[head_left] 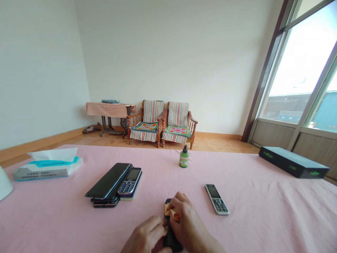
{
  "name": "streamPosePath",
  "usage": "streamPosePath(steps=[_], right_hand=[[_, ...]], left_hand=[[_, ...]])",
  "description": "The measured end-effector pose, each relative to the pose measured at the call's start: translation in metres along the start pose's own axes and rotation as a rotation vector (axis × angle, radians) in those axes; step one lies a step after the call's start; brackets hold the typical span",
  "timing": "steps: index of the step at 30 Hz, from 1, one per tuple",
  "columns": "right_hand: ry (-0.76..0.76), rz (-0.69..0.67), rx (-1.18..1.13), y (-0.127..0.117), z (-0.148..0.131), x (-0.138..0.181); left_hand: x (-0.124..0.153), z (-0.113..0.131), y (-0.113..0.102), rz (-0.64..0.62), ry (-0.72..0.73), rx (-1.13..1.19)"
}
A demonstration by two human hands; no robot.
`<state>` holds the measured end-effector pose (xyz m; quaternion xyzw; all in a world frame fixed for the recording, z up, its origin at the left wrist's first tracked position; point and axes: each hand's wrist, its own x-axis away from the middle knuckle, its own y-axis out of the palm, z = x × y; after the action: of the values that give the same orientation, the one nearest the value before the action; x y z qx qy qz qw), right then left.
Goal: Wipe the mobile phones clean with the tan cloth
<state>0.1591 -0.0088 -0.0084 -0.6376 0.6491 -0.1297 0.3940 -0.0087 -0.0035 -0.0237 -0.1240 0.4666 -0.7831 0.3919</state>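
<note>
A black phone lies on the pink cloth close in front of me, partly covered by my hands. My left hand grips its left edge with curled fingers. Pinched in my right hand is a small orange-yellow cloth, pressed against the upper part of the phone. To the right rests a white keypad phone, face up. On the left are a stack of black smartphones and a dark blue keypad phone, which sits on top of other phones beside them.
A green bottle with a black cap stands toward the far edge of the pink tablecloth. At left is a tissue pack, with a white object at the frame's edge. A black box lies far right. Two wooden chairs stand beyond.
</note>
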Motion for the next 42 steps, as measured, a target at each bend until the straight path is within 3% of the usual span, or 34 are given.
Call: streamPosePath(steps=[13,24,42], right_hand=[[0.013,-0.106,-0.145,-0.010,0.009,0.006],[-0.062,0.062,-0.045,0.008,0.013,-0.011],[-0.089,-0.007,-0.037,0.004,0.011,-0.009]], left_hand=[[0.002,-0.011,0.009,0.033,0.071,0.052],[0.003,0.009,-0.003,0.034,0.027,-0.069],[0.002,0.009,-0.004,0.046,0.037,-0.069]])
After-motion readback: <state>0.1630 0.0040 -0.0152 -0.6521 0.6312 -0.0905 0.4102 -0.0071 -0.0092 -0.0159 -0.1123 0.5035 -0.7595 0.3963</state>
